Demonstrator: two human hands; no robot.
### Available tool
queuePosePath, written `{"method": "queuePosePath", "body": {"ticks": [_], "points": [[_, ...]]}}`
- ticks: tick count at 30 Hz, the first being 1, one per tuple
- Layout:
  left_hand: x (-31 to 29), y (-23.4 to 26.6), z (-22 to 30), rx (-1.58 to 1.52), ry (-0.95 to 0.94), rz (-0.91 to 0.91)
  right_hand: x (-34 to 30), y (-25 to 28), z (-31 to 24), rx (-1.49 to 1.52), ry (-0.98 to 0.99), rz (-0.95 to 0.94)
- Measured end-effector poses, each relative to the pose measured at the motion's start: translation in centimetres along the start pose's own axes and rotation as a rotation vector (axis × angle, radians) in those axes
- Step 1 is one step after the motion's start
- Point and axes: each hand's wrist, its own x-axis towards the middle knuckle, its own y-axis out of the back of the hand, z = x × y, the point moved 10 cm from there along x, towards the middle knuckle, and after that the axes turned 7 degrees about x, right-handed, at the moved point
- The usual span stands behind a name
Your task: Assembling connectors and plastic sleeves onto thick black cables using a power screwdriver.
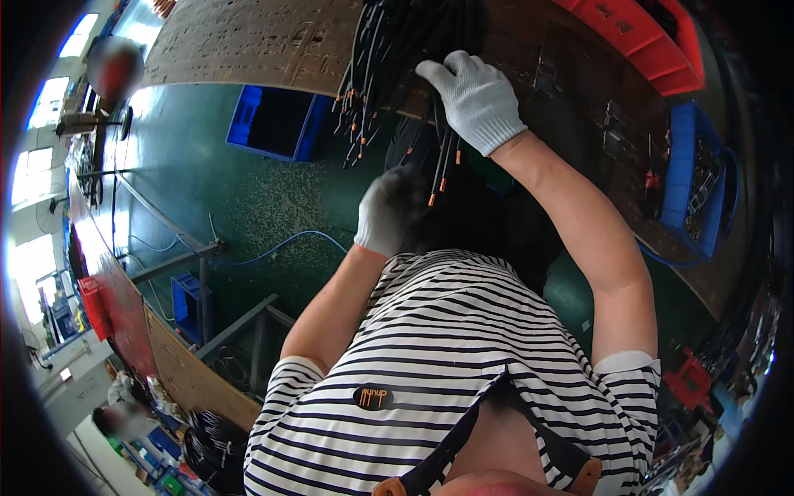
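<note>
A bunch of black cables (372, 62) with bare copper-coloured ends lies over the edge of the brown workbench, its tips hanging down. My right hand (480, 99), in a white knit glove, is closed at the right side of the bunch. Several cables (438, 157) hang below it, ends pointing toward me. My left hand (387, 211), gloved too, is raised just left of those hanging ends. Its fingers are smeared by motion and dark against the background, so I cannot make out whether they touch a cable.
The wooden workbench (240, 50) spans the far side. On its right stand a red bin (637, 41) and a blue bin (691, 182) with metal parts. A blue crate (269, 124) sits on the green floor; a blue hose (289, 240) and metal frame (240, 322) are at left.
</note>
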Motion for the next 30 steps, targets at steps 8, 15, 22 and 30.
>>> {"method": "queuePosePath", "body": {"ticks": [8,15,22,30], "points": [[1.2,-6.1,3.4,0.448,-0.063,-0.083,0.2,1.2,-1.1,0.320,0.172,-0.209],[1.4,-7.6,3.0,0.504,-0.087,-0.137,0.2,1.3,-1.2,0.312,0.157,-0.314],[0.0,-7.0,4.7,0.640,-0.184,-0.007,0.5,1.3,-1.5,0.314,0.109,-0.254],[-2.5,2.3,4.8,1.126,-0.453,-0.020,1.2,1.2,-1.6,0.347,0.073,-0.265]]}}
